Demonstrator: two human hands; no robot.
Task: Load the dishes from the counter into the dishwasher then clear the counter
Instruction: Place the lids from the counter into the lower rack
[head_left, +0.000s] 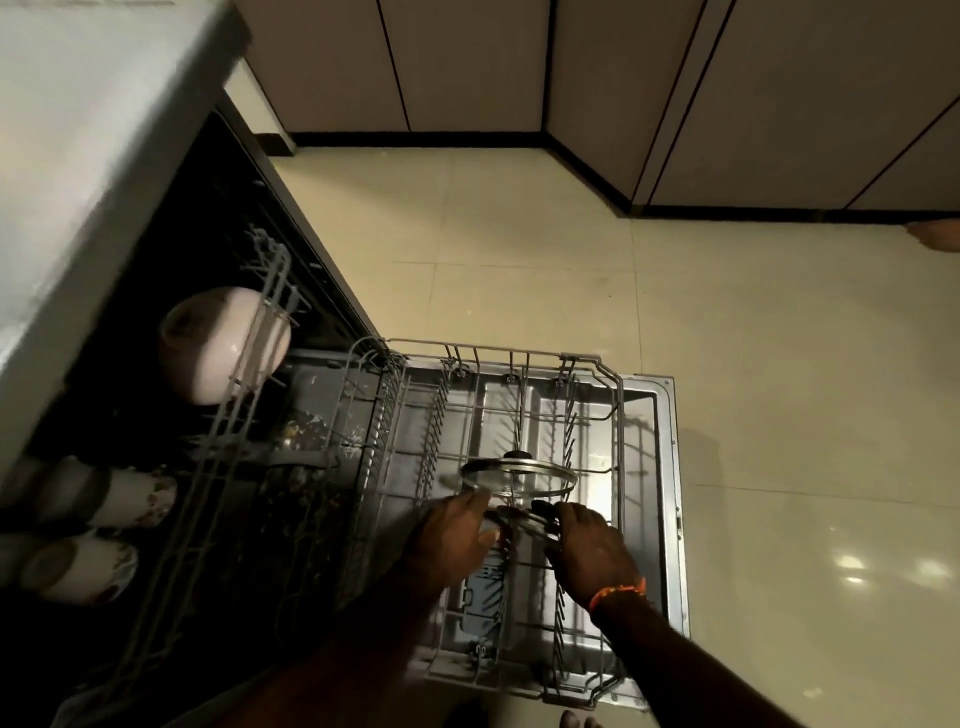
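A glass lid (519, 475) is standing on its edge in the lower rack (597, 364), just beyond both hands, its long axis running left to right and its dark knob facing away from the person. It is clear with a metal rim. The left hand (457, 535) and the right hand (587, 545) are gripping a second lid (524, 519), mostly hidden. To the left of the hands, a pale bowl (223, 343) and cups (104, 499) are sitting in the upper rack (260, 312).
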